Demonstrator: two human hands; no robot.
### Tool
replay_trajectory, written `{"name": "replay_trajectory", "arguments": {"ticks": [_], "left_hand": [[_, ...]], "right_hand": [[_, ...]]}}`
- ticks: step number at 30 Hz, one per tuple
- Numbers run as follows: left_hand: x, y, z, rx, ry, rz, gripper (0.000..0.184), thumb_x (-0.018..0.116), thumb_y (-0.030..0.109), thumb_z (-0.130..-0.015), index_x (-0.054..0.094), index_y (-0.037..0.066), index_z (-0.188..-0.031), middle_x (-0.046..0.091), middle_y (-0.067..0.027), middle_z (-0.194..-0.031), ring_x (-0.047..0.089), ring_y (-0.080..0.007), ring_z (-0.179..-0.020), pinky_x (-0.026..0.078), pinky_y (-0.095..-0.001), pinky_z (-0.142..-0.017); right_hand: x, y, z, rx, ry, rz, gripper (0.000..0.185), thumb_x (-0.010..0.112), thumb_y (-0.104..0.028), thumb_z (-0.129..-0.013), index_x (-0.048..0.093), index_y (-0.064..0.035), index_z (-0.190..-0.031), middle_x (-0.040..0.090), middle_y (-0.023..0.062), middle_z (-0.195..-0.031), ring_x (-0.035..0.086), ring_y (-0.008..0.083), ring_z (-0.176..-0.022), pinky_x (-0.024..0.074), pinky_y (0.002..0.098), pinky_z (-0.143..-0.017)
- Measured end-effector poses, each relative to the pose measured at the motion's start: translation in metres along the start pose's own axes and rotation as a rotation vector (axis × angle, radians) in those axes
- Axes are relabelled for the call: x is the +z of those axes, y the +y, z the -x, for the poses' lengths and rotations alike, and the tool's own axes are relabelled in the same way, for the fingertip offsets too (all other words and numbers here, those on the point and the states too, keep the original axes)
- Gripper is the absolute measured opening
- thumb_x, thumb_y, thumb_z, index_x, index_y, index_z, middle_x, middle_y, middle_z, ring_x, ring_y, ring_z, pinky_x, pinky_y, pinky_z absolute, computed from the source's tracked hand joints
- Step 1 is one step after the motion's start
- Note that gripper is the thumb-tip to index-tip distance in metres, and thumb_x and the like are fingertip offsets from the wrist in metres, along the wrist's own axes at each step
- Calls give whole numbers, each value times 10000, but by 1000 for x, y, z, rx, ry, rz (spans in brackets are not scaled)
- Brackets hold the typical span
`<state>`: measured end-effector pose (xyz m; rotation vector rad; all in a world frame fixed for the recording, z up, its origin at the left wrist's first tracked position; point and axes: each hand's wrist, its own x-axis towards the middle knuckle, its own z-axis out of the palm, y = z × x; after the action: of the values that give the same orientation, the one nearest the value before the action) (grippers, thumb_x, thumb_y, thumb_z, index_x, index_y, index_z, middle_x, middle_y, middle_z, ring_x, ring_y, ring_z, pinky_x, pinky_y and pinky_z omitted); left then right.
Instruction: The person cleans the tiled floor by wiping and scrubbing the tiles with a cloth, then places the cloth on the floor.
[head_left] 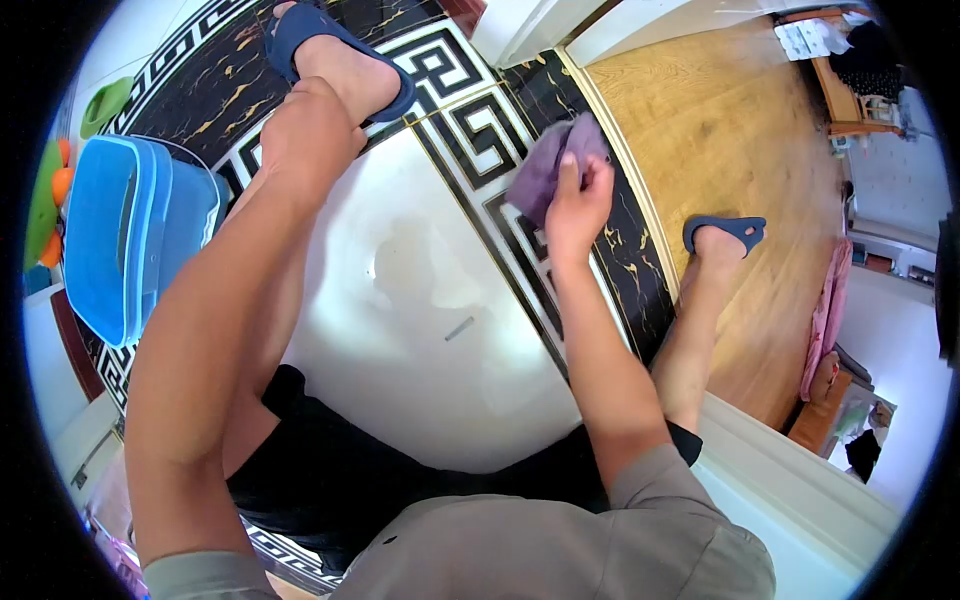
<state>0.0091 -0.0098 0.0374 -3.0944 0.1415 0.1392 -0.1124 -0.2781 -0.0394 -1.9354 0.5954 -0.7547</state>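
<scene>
A purple cloth [545,170] hangs from my right hand [580,210], pinched between its thumb and fingers above the black marbled floor strip by the doorway. The cloth is crumpled and slightly blurred. My left hand [312,130] is closed around my left ankle, just above the blue slipper [320,50]; some of its fingers are hidden from view. Between my legs lies a glossy white floor tile [400,220] with wet-looking smears. On it rests a small grey strip [459,329].
A blue bucket [100,240] with a wire handle stands at the left, close to my left arm. Behind it is a green slipper [105,105]. A raised door sill [640,220] divides the tiles from the wooden floor [780,130], where my other blue slipper [728,234] rests.
</scene>
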Motion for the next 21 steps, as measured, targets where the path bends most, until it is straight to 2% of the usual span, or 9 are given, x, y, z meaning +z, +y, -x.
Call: {"name": "replay_trajectory", "arguments": {"ticks": [1, 4, 6, 7, 10, 13, 16, 21], "left_hand": [[0, 0, 0, 0, 4, 11, 707, 794, 359, -770, 496, -144, -1167, 691, -250, -1015, 733, -348, -903, 612, -400, -779], [-2, -1, 1, -1, 9, 23, 709, 797, 355, -769, 495, -147, -1168, 690, -250, -1013, 733, -350, -898, 613, -395, -774], [-3, 1, 1, 0, 7, 0, 713, 800, 362, -771, 496, -148, -1167, 691, -247, -1009, 734, -346, -892, 615, -389, -767], [-3, 1, 1, -5, 11, -4, 717, 802, 367, -771, 496, -147, -1166, 691, -245, -1006, 735, -342, -890, 615, -386, -764], [-2, 1, 1, 1, 26, -15, 721, 809, 379, -770, 500, -143, -1159, 691, -236, -997, 737, -329, -881, 617, -377, -752], [0, -1, 2, 17, 33, -12, 706, 814, 383, -767, 506, -133, -1138, 691, -231, -987, 739, -322, -871, 618, -372, -741], [1, -2, 1, 20, 43, 14, 677, 814, 371, -765, 511, -122, -1115, 691, -233, -986, 739, -324, -865, 618, -377, -737], [3, -2, 1, 22, 55, 19, 660, 811, 353, -763, 512, -124, -1108, 690, -242, -992, 736, -338, -863, 616, -388, -744]], "right_hand": [[7, 0, -15, -92, 26, 67, 248, 684, -149, -948, 618, -8, -1141, 650, 149, -988, 600, 248, -881, 493, 364, -849], [35, 3, -52, -414, 6, 290, 322, 698, -91, -889, 628, -24, -1196, 668, 188, -1001, 617, 349, -914, 500, 431, -868], [55, 1, -64, -479, -132, 338, 391, 697, -52, -843, 636, -48, -1229, 676, 196, -1014, 608, 404, -953, 494, 479, -872], [61, 1, -64, -430, -264, 417, 390, 699, -145, -892, 635, -72, -1270, 674, 199, -1078, 618, 378, -977, 506, 455, -876], [83, 12, -55, -588, -330, 479, 362, 705, -143, -869, 659, -102, -1226, 703, 130, -1017, 621, 320, -1008, 468, 443, -873], [90, 16, -54, -641, -304, 478, 274, 681, -122, -862, 668, -113, -1136, 705, 78, -1045, 623, 300, -996, 451, 441, -837], [88, 14, -58, -667, -337, 431, 225, 670, -106, -865, 668, -118, -1089, 708, 67, -1035, 623, 303, -991, 453, 456, -822], [86, 10, -56, -728, -404, 428, 250, 663, -76, -881, 675, -118, -1128, 709, 80, -1082, 628, 301, -1031, 466, 428, -864]]}}
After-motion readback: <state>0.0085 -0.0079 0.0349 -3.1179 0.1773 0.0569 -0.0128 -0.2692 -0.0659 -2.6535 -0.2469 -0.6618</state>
